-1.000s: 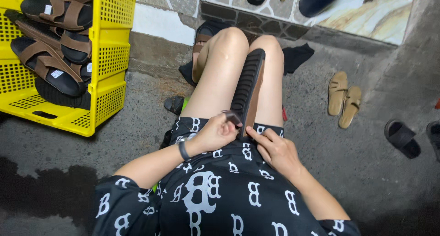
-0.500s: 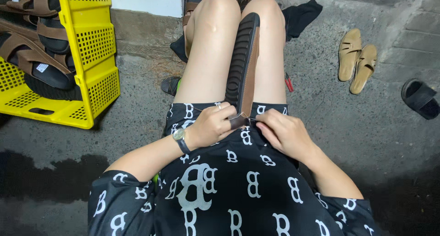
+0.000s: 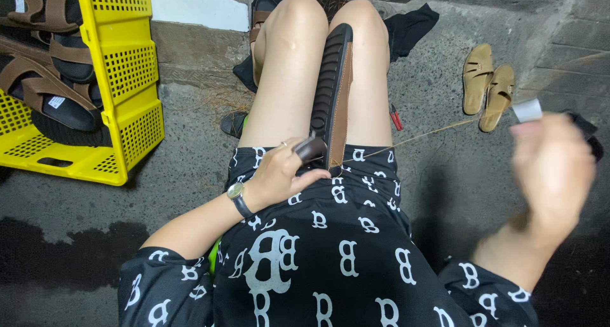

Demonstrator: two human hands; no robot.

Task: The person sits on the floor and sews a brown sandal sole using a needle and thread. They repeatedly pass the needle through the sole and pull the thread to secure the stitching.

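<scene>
Head view: the right hand (image 3: 551, 168) has swung out wide from the lap, blurred, its grip unclear, drawing thread (image 3: 413, 137) taut; the left hand (image 3: 279, 174) pinches the sandal sole (image 3: 330, 92) clamped between the knees, so a stitch looks freshly pulled

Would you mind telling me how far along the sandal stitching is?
Done: finished sandals fill the yellow crate. In hand: the left hand steadies the sole held between the knees while the blurred right hand pulls the thread taut. How much stitching is left cannot be seen.
</scene>
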